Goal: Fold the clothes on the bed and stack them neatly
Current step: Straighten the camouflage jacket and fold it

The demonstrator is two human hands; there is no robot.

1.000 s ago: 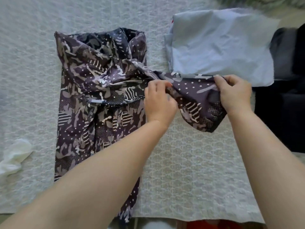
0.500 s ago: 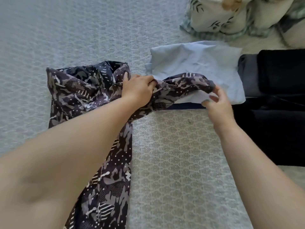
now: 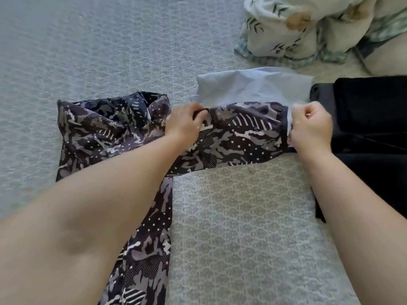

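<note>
On bed (image 3: 242, 216) | left hand (image 3: 184, 124) grips camo garment (image 3: 237, 137) sleeve | right hand (image 3: 311, 126) fingers pinch cuff

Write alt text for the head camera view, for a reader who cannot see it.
Two bare hands stretch one sleeve of a camouflage-print garment across a pale textured bedspread: the left hand grips near the shoulder, the right hand pinches the cuff. A folded light-blue garment lies behind, dark clothing to the right.
</note>
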